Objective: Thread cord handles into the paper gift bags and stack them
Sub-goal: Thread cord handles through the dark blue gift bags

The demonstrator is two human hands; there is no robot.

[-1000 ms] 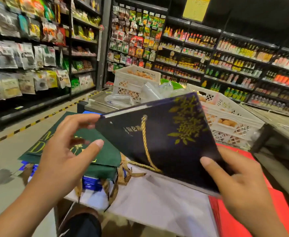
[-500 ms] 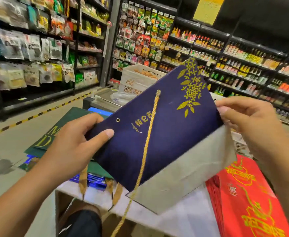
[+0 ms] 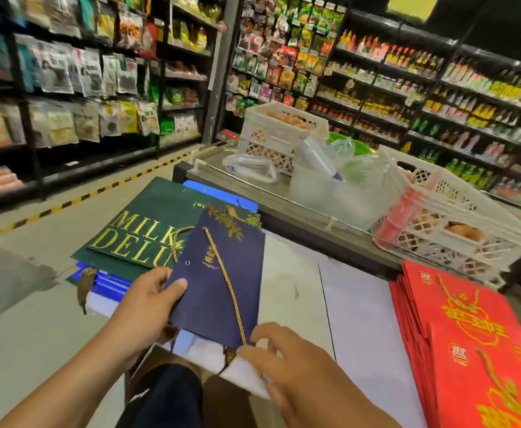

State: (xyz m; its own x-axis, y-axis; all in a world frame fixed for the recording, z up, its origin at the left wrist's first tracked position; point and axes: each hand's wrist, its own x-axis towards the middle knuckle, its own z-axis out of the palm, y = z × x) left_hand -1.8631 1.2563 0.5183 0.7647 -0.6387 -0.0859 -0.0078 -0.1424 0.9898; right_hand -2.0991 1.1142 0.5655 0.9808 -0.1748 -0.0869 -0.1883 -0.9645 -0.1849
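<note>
A navy blue paper gift bag [image 3: 212, 298] with gold leaf print lies flat on the white table [image 3: 361, 319], its far end overlapping a green bag [image 3: 141, 233] printed with gold letters. A gold cord [image 3: 222, 273] runs down the navy bag's face from its far end to its near edge. An empty eyelet [image 3: 187, 262] shows near the left edge. My left hand [image 3: 148, 307] grips the bag's left edge, thumb on top. My right hand [image 3: 290, 366] is at the near edge, fingertips closed around the cord's lower end; it is blurred.
The green bag tops a pile with blue bags [image 3: 111, 288] underneath, at the table's left. A stack of red gift bags [image 3: 469, 335] fills the right side. Behind the table stand white plastic crates [image 3: 283, 131] and plastic wrap. Shop shelves line the aisle.
The navy bag was held up in the air and turned over; now it lies flat on the table. My right hand has left its top corner and moved to the cord at the near edge.
</note>
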